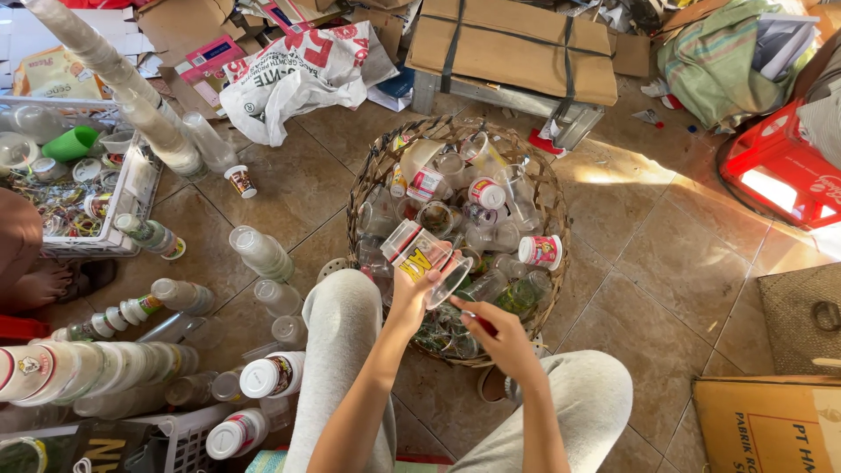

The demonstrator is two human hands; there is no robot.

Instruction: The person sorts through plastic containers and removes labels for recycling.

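Left hand [410, 302]: clamped on clear plastic cup [427, 261], over the woven basket [550, 188].
Right hand [498, 337]: closed round a red tool [478, 321], beside cup.

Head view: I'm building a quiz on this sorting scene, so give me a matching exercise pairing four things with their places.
Things:
1. woven basket
2. green cup
3. red crate
4. clear plastic cup

Places:
A. held in the left hand
B. far right on the floor
C. centre, before the knees
D. in the white crate, left

Pairs: 1-C, 2-D, 3-B, 4-A
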